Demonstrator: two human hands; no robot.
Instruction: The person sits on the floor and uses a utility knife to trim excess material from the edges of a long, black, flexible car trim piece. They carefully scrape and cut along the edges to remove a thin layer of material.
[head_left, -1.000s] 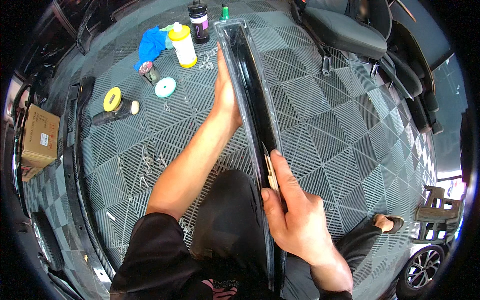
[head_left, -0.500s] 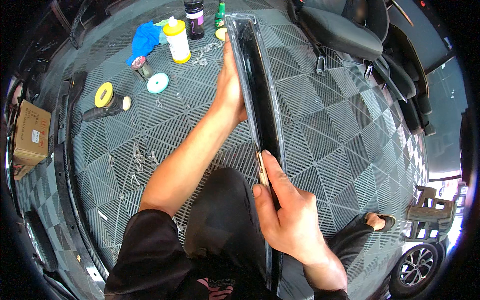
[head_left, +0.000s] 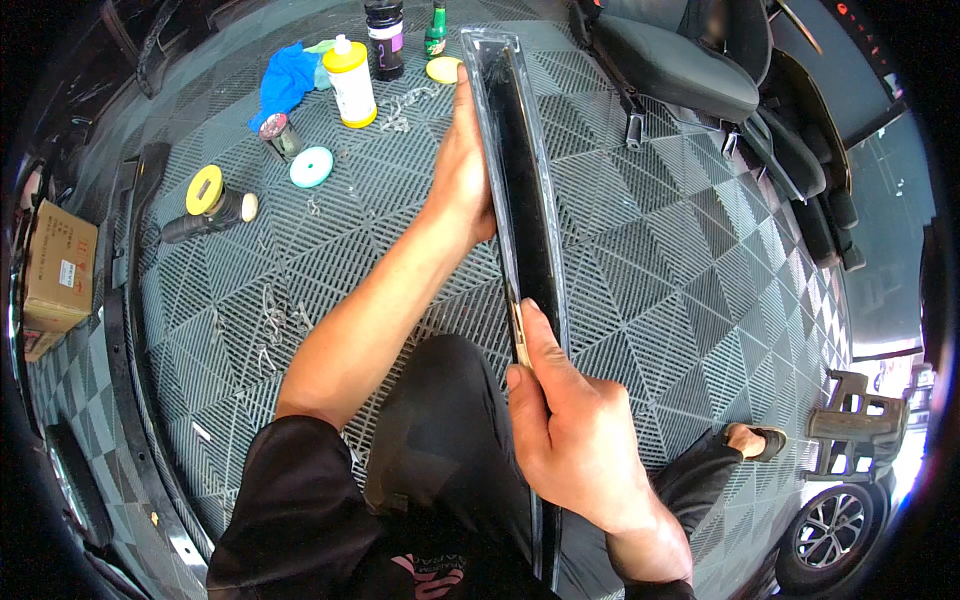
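Observation:
A long, narrow black panel (head_left: 527,190) with raised, grey-smudged edges stands tilted in front of me, its lower end between my legs. My left hand (head_left: 463,170) grips it from the left side, thumb along the edge and the other fingers mostly hidden behind it. Lower down, my right hand (head_left: 572,435) pinches a thin tan-and-dark strip-like tool (head_left: 521,338) between thumb and forefinger. That tool lies along the panel's left edge; its exact kind is not clear.
Beyond my left arm are a yellow-capped white bottle (head_left: 350,85), a dark bottle (head_left: 384,45), a blue cloth (head_left: 288,80), a turquoise disc (head_left: 311,167) and a polisher (head_left: 208,205). Shavings (head_left: 270,320) litter the tiled floor. Car seats (head_left: 672,60) and a stool (head_left: 858,425) stand right.
My view has shifted slightly, and the panel's top end sits a little further right in it. Both hands keep nearly the same hold, with the right hand still at the panel's left edge.

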